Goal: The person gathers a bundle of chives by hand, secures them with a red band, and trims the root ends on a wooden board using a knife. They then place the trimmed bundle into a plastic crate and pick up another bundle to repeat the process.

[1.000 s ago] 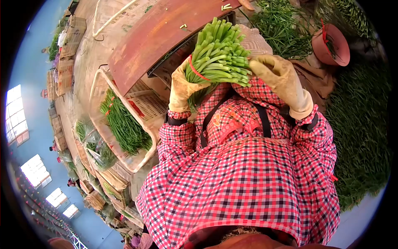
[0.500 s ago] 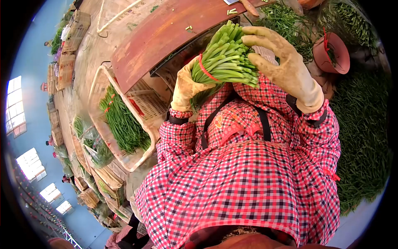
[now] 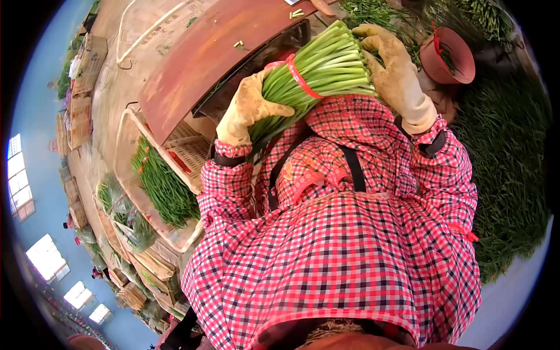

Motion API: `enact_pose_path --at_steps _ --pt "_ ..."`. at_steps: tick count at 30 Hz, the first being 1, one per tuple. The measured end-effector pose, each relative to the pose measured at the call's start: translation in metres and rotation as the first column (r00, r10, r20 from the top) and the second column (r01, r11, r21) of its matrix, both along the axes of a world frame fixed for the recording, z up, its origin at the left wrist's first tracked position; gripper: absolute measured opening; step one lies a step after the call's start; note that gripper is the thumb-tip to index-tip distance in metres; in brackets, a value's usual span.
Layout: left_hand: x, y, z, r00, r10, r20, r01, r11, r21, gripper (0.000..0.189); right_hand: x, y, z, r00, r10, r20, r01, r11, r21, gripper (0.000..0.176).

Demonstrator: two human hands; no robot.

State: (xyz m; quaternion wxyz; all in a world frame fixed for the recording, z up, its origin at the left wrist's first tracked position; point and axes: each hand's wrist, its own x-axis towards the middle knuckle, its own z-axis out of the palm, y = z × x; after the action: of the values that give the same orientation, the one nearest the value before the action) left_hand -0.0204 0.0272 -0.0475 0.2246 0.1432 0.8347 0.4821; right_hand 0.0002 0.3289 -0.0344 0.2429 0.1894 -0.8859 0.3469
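Clasped in the left hand (image 3: 248, 111), gloved in soiled cream rubber: a thick bundle of long, slender green stems (image 3: 326, 64), just beside the near edge of the long, reddish-brown wooden surface (image 3: 192, 58). Closed around the stems in the left grip, with thumb laid across the near side, next to a glossy red band (image 3: 302, 79) encircling the bundle. Raised near the right end of the surface, likewise gloved in cream: the right hand (image 3: 396, 73), with half-curled fingers at the trimmed stem ends and a loose grip, not clenched; too close there to tell contact from a narrow gap.

Scattered on the surface: short pale-green offcuts (image 3: 238, 44). At the right end of the surface, cut off by the frame: a brown wooden handle (image 3: 322, 7). Partly beneath the left end of the surface: a cream, openwork plastic basket (image 3: 118, 157) containing red-banded greens (image 3: 166, 186). To the right of the surface: a round, dull-pink bucket (image 3: 431, 64) with a red tie at its rim. Farther to the right of the surface: a broad, dark-green leafy heap (image 3: 501, 175).
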Motion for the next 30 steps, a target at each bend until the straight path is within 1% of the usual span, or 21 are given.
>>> enact_pose_path --at_steps 1,3,5,6,7,8,9,12,14,15,16,18,20,21,23,24,25,26,28,29,30 --pt "-0.004 0.001 -0.002 1.0 -0.029 -0.003 0.029 0.999 0.028 0.092 -0.004 0.007 -0.009 1.0 0.003 -0.022 -0.002 0.999 0.049 0.011" --pt "-0.009 0.005 -0.003 0.996 -0.092 -0.016 0.093 0.992 0.081 0.095 -0.007 0.011 -0.021 0.995 0.009 0.1 -0.008 1.0 -0.012 0.01" --pt "-0.005 0.01 0.005 0.989 -0.101 -0.106 0.1 0.995 -0.016 0.097 -0.01 0.016 -0.025 0.995 0.023 0.094 -0.023 1.0 -0.006 0.01" --pt "0.001 0.01 0.011 0.983 -0.103 -0.151 0.095 0.993 -0.065 0.098 -0.01 0.016 -0.025 0.987 0.027 0.159 -0.024 1.0 -0.019 0.009" --pt "0.008 0.003 0.007 0.963 -0.099 -0.252 0.065 0.988 -0.14 0.109 -0.011 0.016 -0.025 0.976 0.032 0.217 -0.025 0.999 -0.032 0.008" --pt "0.015 -0.003 0.004 0.972 -0.037 -0.234 0.013 0.995 -0.102 0.123 -0.011 0.016 -0.025 0.961 0.034 0.274 -0.022 0.999 -0.047 0.007" --pt "0.025 -0.006 -0.002 0.945 -0.053 -0.323 0.005 0.989 -0.146 0.127 -0.011 0.015 -0.027 0.964 0.018 0.264 -0.004 0.999 -0.053 0.008" --pt "0.042 0.003 -0.018 0.87 -0.088 -0.486 -0.088 0.94 -0.329 0.134 -0.013 0.02 -0.027 0.936 -0.029 0.35 0.003 0.997 0.074 0.012" --pt "0.037 0.008 -0.025 0.879 -0.045 -0.475 -0.104 0.953 -0.283 0.13 -0.019 0.028 -0.033 0.97 -0.206 0.127 0.161 0.941 0.299 0.013" --pt "0.034 0.008 -0.026 0.917 -0.004 -0.4 -0.082 0.977 -0.198 0.127 -0.025 0.037 -0.038 0.962 -0.274 -0.005 0.254 0.886 0.389 0.013" --pt "0.031 0.007 -0.027 0.947 0.027 -0.32 -0.065 0.992 -0.11 0.125 -0.043 0.066 -0.054 0.932 -0.2 -0.303 0.329 0.817 0.474 0.016" --pt "0.022 0.004 -0.027 0.979 0.039 -0.198 -0.034 0.999 0.025 0.12 -0.033 0.078 -0.028 0.874 -0.477 0.095 0.454 0.87 0.191 0.018" --pt "0.008 -0.001 -0.03 0.991 0.014 -0.136 0.002 0.994 0.114 0.115 -0.031 0.129 -0.061 0.957 -0.271 -0.101 0.285 0.821 0.495 0.021" --pt "0.002 -0.005 -0.041 0.997 0.032 -0.063 -0.013 0.958 0.287 0.11 -0.024 0.125 -0.07 0.813 -0.454 0.364 0.426 0.891 0.158 0.02" --pt "-0.015 -0.018 -0.053 0.993 -0.031 0.118 -0.026 0.892 0.451 0.102 -0.004 0.128 -0.101 0.83 -0.332 0.448 0.343 0.938 0.06 0.022" --pt "-0.02 -0.018 -0.042 0.996 -0.064 -0.056 0.076 0.965 0.249 0.093 0.005 0.127 -0.108 0.832 -0.268 0.485 0.302 0.953 0.008 0.024" --pt "-0.024 -0.017 -0.031 0.967 -0.122 -0.222 0.13 0.991 0.024 0.085 0.014 0.117 -0.106 0.725 -0.207 0.657 0.351 0.932 -0.094 0.025" --pt "-0.029 -0.019 -0.026 0.969 -0.147 -0.198 0.146 0.989 -0.021 0.082 0.022 0.107 -0.104 0.595 -0.112 0.796 0.413 0.892 -0.184 0.025" --pt "-0.041 -0.022 -0.02 0.97 -0.195 -0.146 0.18 0.977 -0.11 0.076 0.035 0.087 -0.101 0.705 -0.113 0.701 0.349 0.914 -0.204 0.027" --pt "-0.038 -0.024 -0.022 0.962 -0.145 -0.23 0.121 0.986 -0.114 0.07 0.038 0.076 -0.093 0.756 -0.099 0.647 0.326 0.914 -0.241 0.027" --pt "-0.042 -0.026 -0.021 0.977 -0.151 -0.148 0.134 0.983 -0.122 0.073 0.039 0.063 -0.084 0.804 -0.083 0.589 0.298 0.914 -0.276 0.028"
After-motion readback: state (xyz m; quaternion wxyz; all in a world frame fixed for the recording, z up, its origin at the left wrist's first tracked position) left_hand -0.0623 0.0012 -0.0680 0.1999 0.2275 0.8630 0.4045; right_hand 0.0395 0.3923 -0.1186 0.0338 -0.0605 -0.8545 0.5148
